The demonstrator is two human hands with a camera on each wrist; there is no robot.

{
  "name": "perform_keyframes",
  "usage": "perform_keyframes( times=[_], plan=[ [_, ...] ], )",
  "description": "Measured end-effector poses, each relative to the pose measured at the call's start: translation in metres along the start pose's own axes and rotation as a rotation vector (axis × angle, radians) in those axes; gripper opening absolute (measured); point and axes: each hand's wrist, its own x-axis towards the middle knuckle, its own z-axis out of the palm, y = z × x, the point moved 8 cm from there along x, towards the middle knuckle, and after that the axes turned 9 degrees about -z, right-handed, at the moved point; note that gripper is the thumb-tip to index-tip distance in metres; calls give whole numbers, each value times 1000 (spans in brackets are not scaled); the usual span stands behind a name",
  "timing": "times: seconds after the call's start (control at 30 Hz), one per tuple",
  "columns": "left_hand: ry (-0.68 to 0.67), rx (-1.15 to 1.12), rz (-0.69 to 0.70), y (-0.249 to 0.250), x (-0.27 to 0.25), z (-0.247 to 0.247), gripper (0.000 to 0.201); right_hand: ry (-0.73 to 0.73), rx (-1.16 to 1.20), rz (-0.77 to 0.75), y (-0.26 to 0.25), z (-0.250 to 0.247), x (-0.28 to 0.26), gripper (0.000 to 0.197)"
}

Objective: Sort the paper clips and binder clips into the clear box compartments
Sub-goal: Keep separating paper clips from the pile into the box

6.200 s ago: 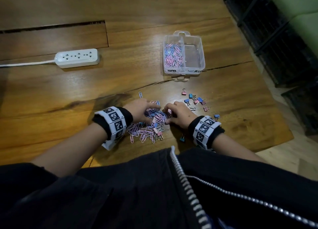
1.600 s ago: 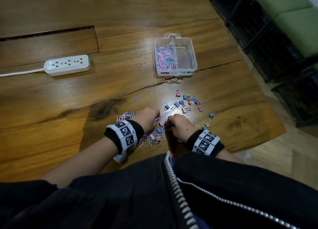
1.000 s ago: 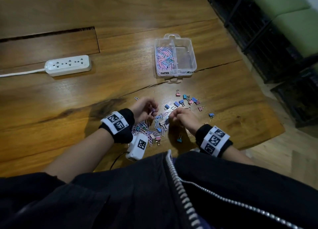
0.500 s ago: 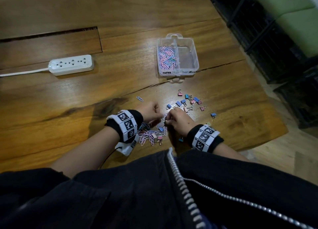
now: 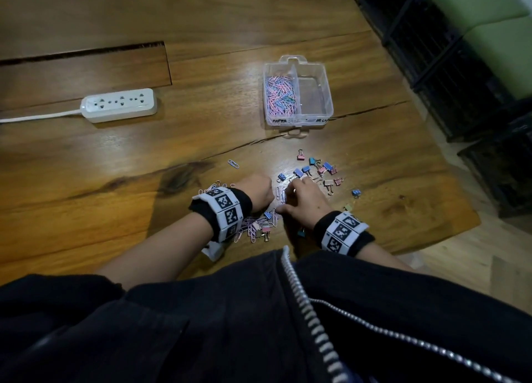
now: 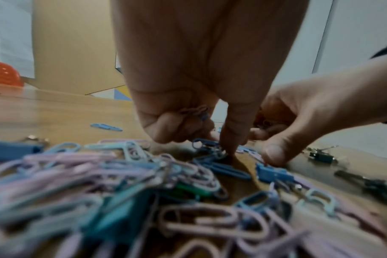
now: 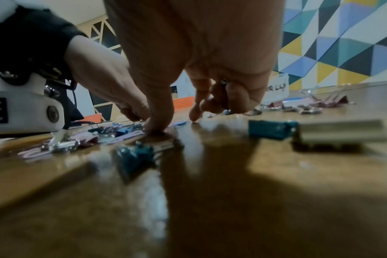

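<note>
I read handwriting in black marker on the front wall of the clear box (image 5: 299, 121): "PAPER" under the left compartment, and on the right something ending in "CLIP" that I can only partly make out. The left compartment holds a heap of pink and blue paper clips (image 5: 279, 96); the right one shows only bare plastic. The box sits on the glossy wooden table (image 5: 115, 167), well beyond my hands.

My left hand (image 5: 257, 192) has its outer fingers curled around a few wire paper clips tucked against the palm, while its index finger points down onto the table amid the loose pile of paper clips (image 6: 99, 174). My right hand (image 5: 302, 201) keeps its last fingers curled over something small and metallic, which I cannot identify, and its thumb and forefinger press down on the table at the pile's edge. The two hands are almost touching.

The small binder clips (image 5: 315, 169), pink, blue and teal with folded wire handles, lie scattered just beyond and to the right of my right hand, between it and the box. A white power strip (image 5: 119, 105) lies far left.
</note>
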Motion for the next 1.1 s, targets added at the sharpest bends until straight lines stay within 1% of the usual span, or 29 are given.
perform_keyframes(
  times=[0.1, 0.13, 0.17, 0.27, 0.33, 0.4, 0.5, 0.57, 0.6, 0.63, 0.67, 0.73, 0.77, 0.8, 0.83, 0.9, 1.0, 1.07, 1.1],
  plan=[
    [-16, -51, 11, -2, -5, -10, 31, -12, 52, -19, -5, 0, 3, 25],
    [-26, -124, 7, -6, -5, -13, 30, -26, 46, -28, -6, 0, 3, 21],
    [-61, -263, -17, -11, -4, -15, 30, -38, 31, -41, -7, 0, 4, 19],
    [-237, -852, -84, -21, -7, -10, 30, -71, -41, -113, -9, 0, 3, 18],
    [-334, -1133, -93, -21, -12, -6, 24, -80, -120, -195, -13, 2, 1, 19],
    [-395, -1287, -100, -18, -16, -5, 20, -66, -134, -241, -14, 3, -1, 16],
    [-425, -1382, -140, -17, -17, 0, 27, -56, -17, -201, -10, 0, -2, 15],
    [-424, -1357, -165, -18, -18, 3, 31, -91, 33, -173, -7, 1, -1, 26],
    [-393, -1263, -169, -19, -18, 4, 33, -99, 49, -163, -5, 1, -1, 31],
    [-334, -1090, -157, -20, -17, 3, 34, -90, 64, -151, -4, 0, -1, 33],
    [-262, -859, -125, -20, -17, 1, 36, -69, 77, -136, -2, -1, -1, 32],
    [-116, -385, -44, -14, -18, 0, 41, -29, 102, -105, 1, -3, 1, 24],
    [-49, -201, -15, -9, -21, -1, 41, -24, 104, -93, 1, -4, 3, 22],
    [-4, -72, 8, -5, -22, -1, 40, -32, 98, -88, 2, -4, 4, 21],
    [18, 11, 16, -3, -21, 1, 38, -50, 88, -84, 2, -3, 5, 21],
    [17, 58, 0, -3, -19, 4, 32, -96, 48, -81, 1, 0, 5, 22],
    [-29, -52, -30, -3, -17, 4, 20, -136, -40, -97, -2, 2, 2, 24],
    [15, -166, -36, -3, -14, -6, 14, -146, -83, -116, -4, 1, 0, 24],
    [56, -209, -40, -4, -12, -12, 17, -148, -88, -117, -3, 0, -1, 21]
  ],
)
